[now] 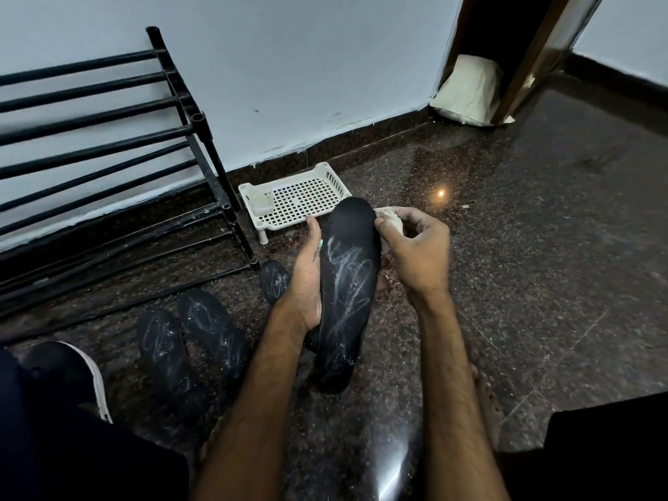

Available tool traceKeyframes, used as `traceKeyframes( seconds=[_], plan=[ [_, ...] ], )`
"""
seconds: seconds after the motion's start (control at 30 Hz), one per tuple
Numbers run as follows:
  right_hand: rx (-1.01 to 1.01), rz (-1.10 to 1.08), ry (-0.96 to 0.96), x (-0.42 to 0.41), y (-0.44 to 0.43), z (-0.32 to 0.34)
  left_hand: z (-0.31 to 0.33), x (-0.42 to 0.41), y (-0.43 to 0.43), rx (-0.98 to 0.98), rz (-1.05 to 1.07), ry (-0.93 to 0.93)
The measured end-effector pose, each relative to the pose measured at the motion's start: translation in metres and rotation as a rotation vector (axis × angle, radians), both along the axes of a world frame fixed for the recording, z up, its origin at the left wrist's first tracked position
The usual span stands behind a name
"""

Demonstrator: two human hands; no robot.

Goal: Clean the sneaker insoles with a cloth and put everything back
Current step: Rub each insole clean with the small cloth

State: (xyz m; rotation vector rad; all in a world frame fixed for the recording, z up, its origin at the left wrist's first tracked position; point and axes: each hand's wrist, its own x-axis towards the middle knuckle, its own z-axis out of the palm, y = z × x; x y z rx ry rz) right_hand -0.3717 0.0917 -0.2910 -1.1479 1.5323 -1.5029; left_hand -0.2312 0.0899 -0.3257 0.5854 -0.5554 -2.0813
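The insole [345, 298] is gripped edgewise by the left hand [307, 280]. The cloth [392, 219], bunched in the curled fingers [415, 215] of the right hand [415, 251], should be drawn firmly over the white streaks [349, 263].

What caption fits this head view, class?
Left hand holds a white-marked black insole; right hand grips a cloth at its toe.

No text, label or number can be read; the white marks on each insole [347, 283] are illegible scribbles.
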Motion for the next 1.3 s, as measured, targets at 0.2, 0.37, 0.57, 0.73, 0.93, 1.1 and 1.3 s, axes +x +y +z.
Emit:
traceKeyframes(
  seconds=[0.2, 0.37, 0.57, 0.73, 0.93, 1.1, 1.3],
  plan=[
    [-0.056, -0.157, 0.233, 0.000, -0.002, 0.000, 0.001, -0.002, -0.001, 0.030, -0.032, -0.077],
    [-0.191, -0.064, 0.653, 0.010, 0.001, 0.006, 0.006, -0.006, -0.001, 0.033, -0.009, -0.061],
    [-0.235, 0.093, 0.670, 0.027, 0.003, 0.006, 0.004, -0.011, -0.003, 0.055, 0.027, -0.030],
    [-0.166, 0.320, 0.709, 0.022, 0.000, 0.017, 0.001, -0.004, -0.006, 0.081, 0.030, -0.003],
    [-0.179, 0.163, 0.709, 0.027, -0.003, 0.022, 0.004, -0.009, -0.004, 0.068, 0.031, -0.026],
    [-0.102, 0.306, 0.716, 0.023, -0.002, 0.022, 0.002, -0.002, -0.006, 0.110, 0.047, 0.046],
    [-0.186, 0.248, 0.701, 0.038, -0.004, 0.029, 0.004, -0.006, -0.004, 0.107, 0.051, 0.037]
  ],
)
